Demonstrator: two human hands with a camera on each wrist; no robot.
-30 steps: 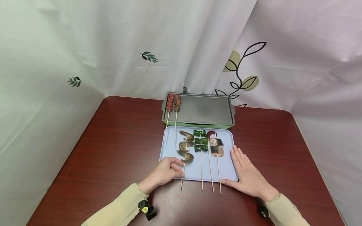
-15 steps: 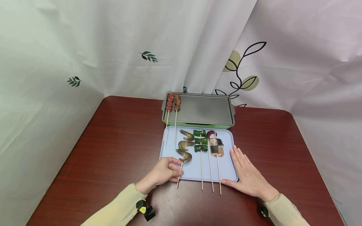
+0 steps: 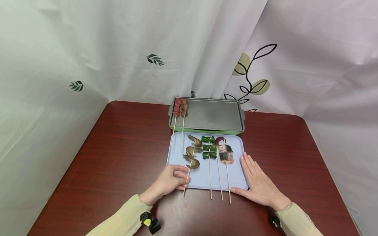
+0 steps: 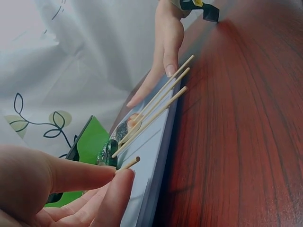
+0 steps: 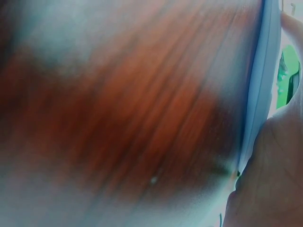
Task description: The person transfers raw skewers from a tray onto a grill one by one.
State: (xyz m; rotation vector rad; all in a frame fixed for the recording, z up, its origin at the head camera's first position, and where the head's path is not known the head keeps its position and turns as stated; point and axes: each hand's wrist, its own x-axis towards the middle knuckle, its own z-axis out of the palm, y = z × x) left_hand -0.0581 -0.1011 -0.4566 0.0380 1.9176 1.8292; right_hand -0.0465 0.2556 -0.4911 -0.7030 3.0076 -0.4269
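My left hand (image 3: 172,179) pinches the wooden stick of a shrimp skewer (image 3: 191,162) between thumb and fingers. The stick's end (image 4: 134,162) pokes out past the fingertips in the left wrist view. Three grey-brown shrimp sit on it, over the left part of the pale blue tray (image 3: 200,180). My right hand (image 3: 261,185) rests with straight fingers along the tray's right edge, its thumb at the front corner. Between the hands lie a green pepper skewer (image 3: 209,147), a skewer with a dark red curled piece (image 3: 220,140), and a fish-chunk skewer (image 3: 226,157).
Behind the tray stands a grey griddle (image 3: 215,114) with a green base. A red meat skewer (image 3: 177,107) and a brown meat skewer (image 3: 184,108) lie at its left, sticks reaching over the tray. A white curtain (image 3: 133,49) hangs behind the brown table (image 3: 118,147).
My left hand has shifted slightly left with the shrimp skewer's stick, so the skewer slants more, its lower end further left. My right hand stays at the tray's edge.
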